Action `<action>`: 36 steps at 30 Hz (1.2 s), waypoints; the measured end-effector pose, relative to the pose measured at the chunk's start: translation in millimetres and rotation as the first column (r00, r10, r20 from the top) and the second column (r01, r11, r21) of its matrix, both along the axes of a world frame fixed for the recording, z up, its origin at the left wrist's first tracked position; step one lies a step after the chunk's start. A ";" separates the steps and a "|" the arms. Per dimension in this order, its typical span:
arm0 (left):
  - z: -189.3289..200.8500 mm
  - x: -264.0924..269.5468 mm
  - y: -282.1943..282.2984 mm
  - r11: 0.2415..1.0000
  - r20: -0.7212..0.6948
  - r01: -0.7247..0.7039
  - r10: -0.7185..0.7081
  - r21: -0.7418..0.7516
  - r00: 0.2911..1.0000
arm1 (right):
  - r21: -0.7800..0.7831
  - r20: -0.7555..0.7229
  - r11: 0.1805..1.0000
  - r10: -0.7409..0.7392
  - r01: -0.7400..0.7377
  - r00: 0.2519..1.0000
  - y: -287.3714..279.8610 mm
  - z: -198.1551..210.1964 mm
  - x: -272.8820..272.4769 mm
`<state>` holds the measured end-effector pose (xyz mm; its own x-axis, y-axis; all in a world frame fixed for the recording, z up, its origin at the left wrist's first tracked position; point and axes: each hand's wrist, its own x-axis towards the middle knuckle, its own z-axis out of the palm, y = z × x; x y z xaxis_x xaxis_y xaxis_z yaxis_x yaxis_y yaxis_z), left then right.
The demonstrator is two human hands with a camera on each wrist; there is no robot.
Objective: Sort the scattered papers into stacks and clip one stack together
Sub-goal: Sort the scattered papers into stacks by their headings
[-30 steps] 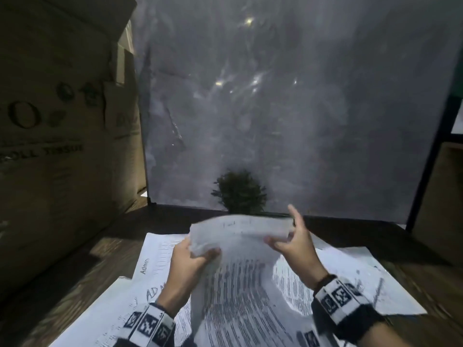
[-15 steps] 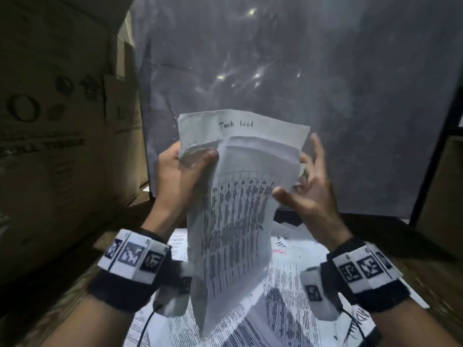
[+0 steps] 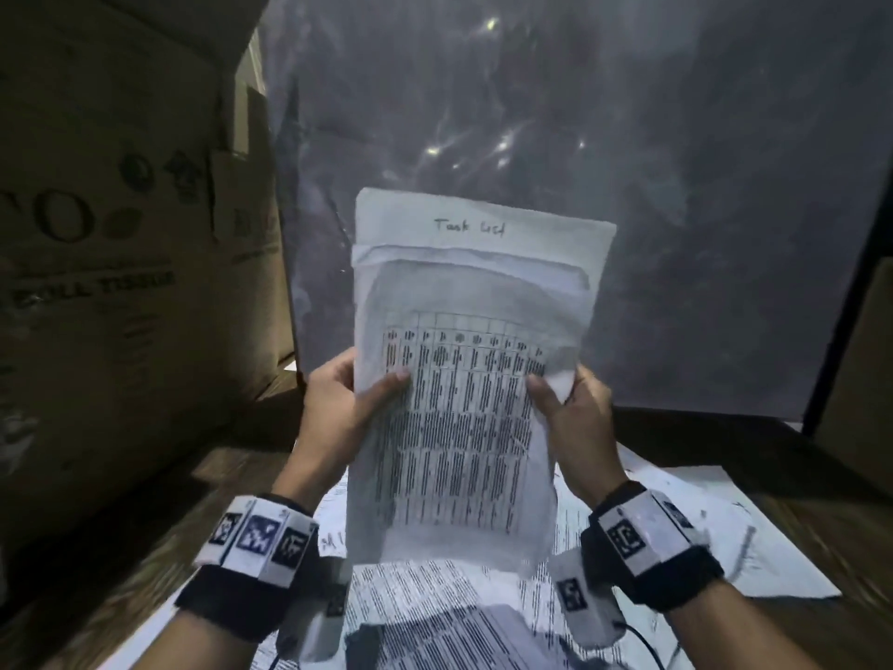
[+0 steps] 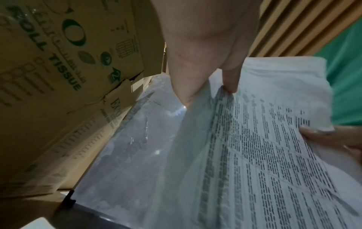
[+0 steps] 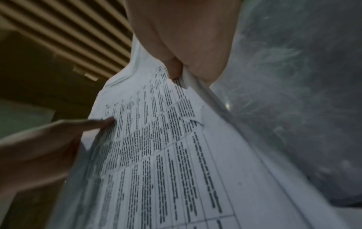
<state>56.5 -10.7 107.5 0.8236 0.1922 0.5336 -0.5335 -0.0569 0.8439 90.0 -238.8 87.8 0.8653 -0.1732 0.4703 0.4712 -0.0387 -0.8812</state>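
I hold a stack of white papers point(image 3: 464, 379) upright above the table, a printed table on the front sheet and "Task List" handwritten on the taller back sheet. My left hand point(image 3: 348, 403) pinches its left edge, thumb on the print. At the right edge my right hand point(image 3: 570, 403) pinches it the same way. The left wrist view shows the stack of papers point(image 4: 264, 147) with my left hand point(image 4: 211, 80) gripping its edge. The right wrist view shows the stack of papers point(image 5: 166, 139) pinched by my right hand point(image 5: 180, 71). More printed papers point(image 3: 435, 616) lie scattered below.
A wooden table point(image 3: 821, 524) carries the loose sheets, one white sheet point(image 3: 754, 539) at the right. Large cardboard boxes point(image 3: 121, 234) stand close on the left. A grey plastic-covered panel point(image 3: 628, 186) stands behind the table. A dark post point(image 3: 836, 302) rises at right.
Both hands lifted the stack off the table and stood it upright. They slid from its top edge down to its sides, and the sheets straightened.
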 end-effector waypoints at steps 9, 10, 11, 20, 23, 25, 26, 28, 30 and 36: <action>-60.3 -19.9 -26.5 0.998 -0.257 0.033 -0.016 0.062 0.966 | -0.363 -0.083 0.927 0.066 -0.092 0.994 2.1 -72.9 -3.0; -65.0 -20.5 -28.9 0.998 -0.277 0.027 -0.010 0.061 0.961 | -0.366 -0.111 0.926 0.059 -0.096 0.992 2.8 -80.1 -1.8; -66.1 -19.6 -29.2 0.999 -0.286 0.019 -0.004 0.048 0.958 | -0.364 -0.130 0.925 0.063 -0.107 0.989 3.7 -85.0 0.1; -33.4 -16.2 7.4 0.947 -0.120 -0.227 0.259 0.228 0.958 | -0.629 -0.325 0.767 -0.113 -0.126 0.939 21.9 -84.6 7.8; -24.9 -16.8 37.2 0.908 -0.056 -0.401 0.410 0.122 0.911 | -0.672 -0.590 0.593 -0.067 -0.443 0.805 36.3 -108.8 -22.9; -23.4 -19.0 51.0 0.897 -0.052 -0.438 0.441 0.065 0.896 | -0.771 -0.576 0.408 -0.122 -0.488 0.808 45.9 -120.8 -38.7; -23.5 -19.3 57.0 0.885 -0.058 -0.463 0.465 0.042 0.884 | -0.824 -0.537 0.316 -0.172 -0.470 0.826 51.0 -125.6 -40.9; -21.6 -19.5 63.4 0.857 -0.067 -0.514 0.515 0.035 0.855 | -0.856 -0.505 0.258 -0.228 -0.448 0.833 58.7 -131.2 -39.1; -21.8 -18.8 69.2 0.824 -0.056 -0.562 0.566 0.068 0.823 | -0.834 -0.532 0.299 -0.210 -0.464 0.820 64.3 -133.7 -33.9; -22.3 -25.5 83.5 0.796 -0.067 -0.605 0.604 0.009 0.794 | -0.659 -0.596 0.679 -0.210 -0.323 0.775 37.5 -126.2 -25.7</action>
